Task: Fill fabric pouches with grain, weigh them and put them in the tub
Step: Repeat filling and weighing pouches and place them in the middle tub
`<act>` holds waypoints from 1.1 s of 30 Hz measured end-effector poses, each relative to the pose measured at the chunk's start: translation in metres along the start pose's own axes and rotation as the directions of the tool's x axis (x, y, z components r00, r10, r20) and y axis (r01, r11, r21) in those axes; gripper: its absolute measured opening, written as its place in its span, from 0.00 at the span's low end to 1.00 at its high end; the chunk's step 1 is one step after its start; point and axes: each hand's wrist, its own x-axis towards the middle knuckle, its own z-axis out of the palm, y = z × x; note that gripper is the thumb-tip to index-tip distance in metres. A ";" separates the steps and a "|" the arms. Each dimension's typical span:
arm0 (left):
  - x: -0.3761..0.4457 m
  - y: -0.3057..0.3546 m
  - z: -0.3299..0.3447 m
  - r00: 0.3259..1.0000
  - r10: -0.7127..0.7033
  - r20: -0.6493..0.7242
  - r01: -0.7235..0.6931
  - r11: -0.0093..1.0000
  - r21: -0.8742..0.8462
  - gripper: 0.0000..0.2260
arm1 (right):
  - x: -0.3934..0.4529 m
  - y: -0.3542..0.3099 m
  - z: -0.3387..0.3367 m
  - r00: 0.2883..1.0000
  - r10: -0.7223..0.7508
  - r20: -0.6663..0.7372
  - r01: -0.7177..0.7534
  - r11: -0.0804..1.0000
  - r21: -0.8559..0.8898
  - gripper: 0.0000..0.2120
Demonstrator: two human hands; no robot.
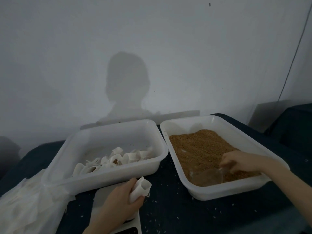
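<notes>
- Far left: heap of empty pouches [22,205] in clear wrap, on the dark table [168,210].
- Left tub [104,174]: filled pouches [114,157] lie along its near side.
- Scale [104,195] stands in front of that tub; left hand [121,198] above it grips one white pouch [141,188], mouth up.
- Right tub [219,191]: brown grain [199,149]. Right hand [239,162] grips a clear scoop [209,176] resting in the grain.
- Loose grains scattered on table.
</notes>
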 end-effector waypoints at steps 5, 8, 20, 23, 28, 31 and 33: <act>-0.002 -0.001 -0.002 1.000 -0.023 -0.003 0.023 1.000 -0.012 0.08 | 0.000 0.008 0.002 1.000 -0.024 0.008 0.022 0.985 0.170 0.16; -0.003 -0.002 -0.003 0.999 -0.034 -0.011 0.034 0.999 -0.021 0.08 | -0.001 0.008 0.000 1.000 -0.009 -0.015 0.012 0.964 0.264 0.16; -0.005 -0.002 -0.006 0.998 -0.065 -0.017 0.064 0.997 -0.030 0.11 | 0.004 0.006 -0.001 0.991 0.034 -0.126 0.023 0.903 0.430 0.14; -0.005 -0.002 -0.005 0.998 -0.056 -0.025 0.055 0.998 -0.015 0.08 | 0.005 0.002 -0.005 0.984 0.049 -0.173 0.037 0.886 0.462 0.13; -0.009 -0.002 -0.008 0.998 -0.050 -0.036 0.049 0.999 -0.013 0.08 | 0.008 -0.008 -0.011 0.976 0.040 -0.212 0.061 0.891 0.451 0.12; -0.010 -0.004 -0.009 0.998 -0.045 -0.047 0.046 0.999 0.003 0.09 | 0.008 -0.014 -0.015 0.974 0.028 -0.223 0.080 0.883 0.462 0.11; -0.011 -0.006 -0.009 0.997 -0.042 -0.057 0.044 0.999 0.023 0.08 | 0.009 -0.019 -0.017 0.975 0.016 -0.224 0.089 0.887 0.452 0.11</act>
